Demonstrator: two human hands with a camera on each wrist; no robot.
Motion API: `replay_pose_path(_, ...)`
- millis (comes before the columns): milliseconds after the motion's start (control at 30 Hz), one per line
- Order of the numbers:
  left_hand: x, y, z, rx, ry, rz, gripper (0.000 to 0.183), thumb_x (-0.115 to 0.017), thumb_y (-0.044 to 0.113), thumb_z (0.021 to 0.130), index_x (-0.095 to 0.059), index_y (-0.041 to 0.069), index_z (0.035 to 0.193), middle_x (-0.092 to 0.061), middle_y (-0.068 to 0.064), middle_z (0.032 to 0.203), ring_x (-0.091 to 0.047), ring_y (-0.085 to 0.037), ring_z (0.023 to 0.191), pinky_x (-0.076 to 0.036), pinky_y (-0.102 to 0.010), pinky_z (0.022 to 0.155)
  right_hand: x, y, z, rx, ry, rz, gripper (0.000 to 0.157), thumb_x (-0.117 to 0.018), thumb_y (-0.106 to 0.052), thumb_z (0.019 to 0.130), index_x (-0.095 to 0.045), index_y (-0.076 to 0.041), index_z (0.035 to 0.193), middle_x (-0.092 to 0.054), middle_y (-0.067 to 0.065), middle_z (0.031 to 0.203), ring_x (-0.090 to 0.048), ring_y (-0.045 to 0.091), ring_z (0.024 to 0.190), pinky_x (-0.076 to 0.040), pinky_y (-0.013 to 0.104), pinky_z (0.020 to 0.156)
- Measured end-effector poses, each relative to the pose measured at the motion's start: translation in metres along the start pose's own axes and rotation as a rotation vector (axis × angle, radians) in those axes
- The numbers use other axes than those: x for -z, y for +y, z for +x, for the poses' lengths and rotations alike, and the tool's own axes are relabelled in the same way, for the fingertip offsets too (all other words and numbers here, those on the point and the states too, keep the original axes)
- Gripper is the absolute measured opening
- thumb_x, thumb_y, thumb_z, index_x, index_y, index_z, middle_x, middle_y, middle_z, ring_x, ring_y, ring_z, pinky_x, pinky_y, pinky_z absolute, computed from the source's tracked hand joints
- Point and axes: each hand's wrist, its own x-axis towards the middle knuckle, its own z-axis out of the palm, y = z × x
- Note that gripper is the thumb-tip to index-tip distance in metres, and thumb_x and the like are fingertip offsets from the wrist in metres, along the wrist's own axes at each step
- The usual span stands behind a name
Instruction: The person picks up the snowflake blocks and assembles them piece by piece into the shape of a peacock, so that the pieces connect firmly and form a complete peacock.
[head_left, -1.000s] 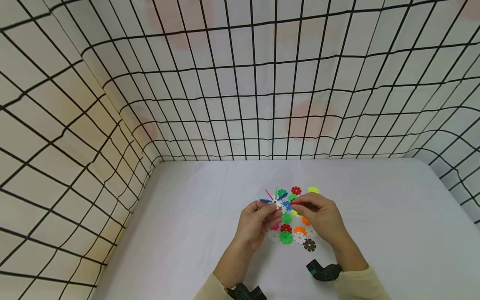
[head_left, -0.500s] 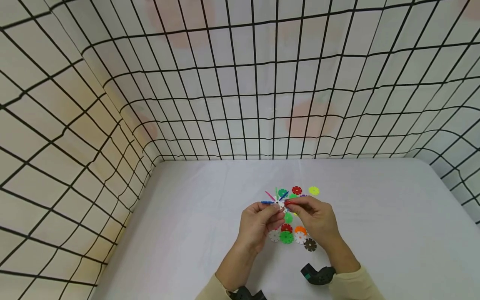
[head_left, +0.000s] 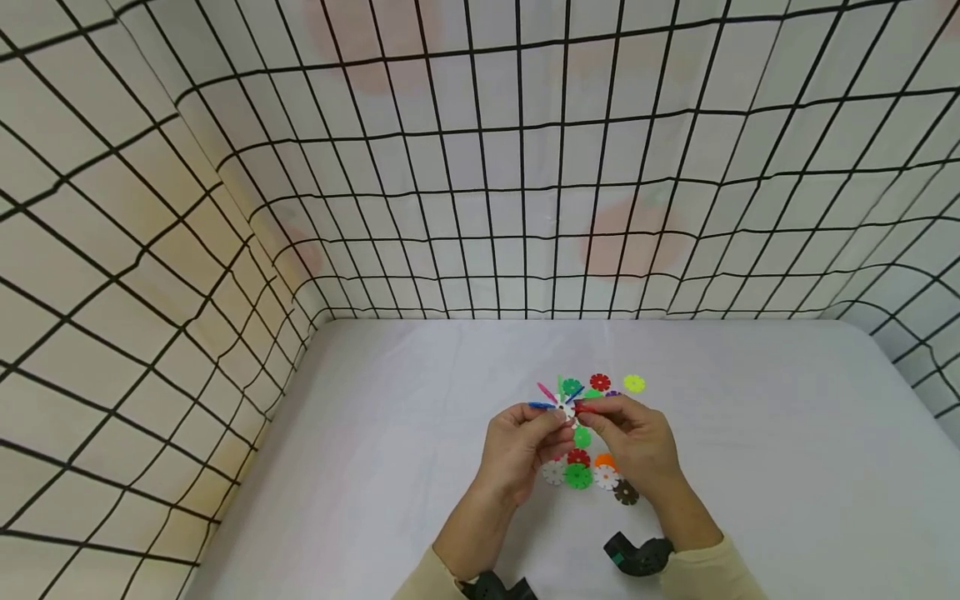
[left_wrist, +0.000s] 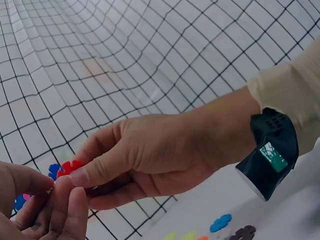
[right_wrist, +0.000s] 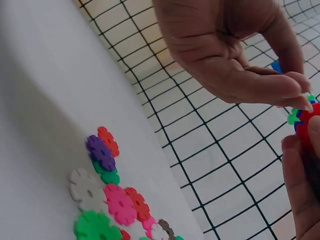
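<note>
My left hand [head_left: 517, 450] pinches a white notched plastic disc [head_left: 566, 409] between thumb and fingers, above the table. Blue discs [head_left: 540, 405], a pink disc [head_left: 546, 391] and a green one stand edge-on around its rim like spokes. From the other side, my right hand [head_left: 637, 437] pinches a red notched disc [left_wrist: 70, 167] right at the white disc's right edge. In the right wrist view that red disc [right_wrist: 306, 125] lies between the thumb and fingers, with green and blue discs just behind it. My fingers cover part of the white disc.
Below the hands, loose notched discs lie on the white table [head_left: 390, 467], including a green one [head_left: 578, 476], a brown one [head_left: 626, 492] and a yellow one [head_left: 634, 383]. Black-grid wall covering [head_left: 495, 167] encloses the back and sides. Each wrist bears a black camera [head_left: 639, 556].
My right hand has moved left, bringing the red disc up to the white disc's edge. The left hand keeps its pinch, and the head view has shifted slightly.
</note>
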Motion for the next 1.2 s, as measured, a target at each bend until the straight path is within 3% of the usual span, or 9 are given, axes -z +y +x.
replay_pose_path(267,0.005,0.008,-0.001,-0.041,-0.04,0.152,0.015,-0.073,0.006,0.092,-0.06,0.004,0.085,-0.077,-0.005,0.08,-0.074,-0.009,0.067,-0.063,-0.027,0.071,0.01,-0.001,0.004,0.146,-0.014,-0.136,0.029,-0.079,0.019,0.073,-0.081,-0.004,0.091,-0.074,0.006,0.086,-0.066,0.002,0.084,-0.054,0.012,0.066)
replay_pose_path(500,0.01,0.011,0.001,-0.015,-0.1,0.197,0.015,-0.072,0.003,0.092,-0.059,0.006,0.085,-0.074,0.0,0.075,-0.073,-0.008,0.066,-0.063,-0.026,0.071,0.011,-0.005,0.005,0.243,-0.036,-0.163,0.037,-0.08,0.024,0.068,-0.081,-0.004,0.091,-0.075,0.007,0.085,-0.068,0.001,0.084,-0.057,0.011,0.074)
replay_pose_path(767,0.013,0.006,0.004,-0.008,-0.118,0.198,0.017,-0.072,0.003,0.092,-0.057,0.006,0.083,-0.075,0.0,0.079,-0.072,-0.009,0.066,-0.063,-0.025,0.073,0.012,-0.009,0.005,0.267,-0.076,-0.212,0.032,-0.081,0.019,0.07,-0.081,-0.006,0.09,-0.076,0.005,0.086,-0.069,0.001,0.087,-0.056,0.01,0.076)
replay_pose_path(1033,0.012,0.003,0.005,0.018,-0.1,0.178,0.015,-0.074,0.007,0.092,-0.06,0.007,0.085,-0.077,-0.001,0.082,-0.072,-0.009,0.068,-0.063,-0.028,0.076,0.012,-0.005,0.006,0.304,-0.065,-0.197,0.034,-0.079,0.022,0.07,-0.081,-0.004,0.091,-0.075,0.006,0.086,-0.068,0.002,0.086,-0.056,0.01,0.075)
replay_pose_path(1200,0.016,0.004,0.008,0.046,-0.138,0.191,0.015,-0.071,0.008,0.094,-0.059,0.007,0.086,-0.077,-0.001,0.085,-0.073,-0.009,0.071,-0.064,-0.032,0.079,0.012,-0.005,0.007,0.326,-0.092,-0.194,0.036,-0.08,0.022,0.069,-0.081,-0.006,0.091,-0.074,0.004,0.086,-0.068,0.003,0.084,-0.055,0.01,0.074)
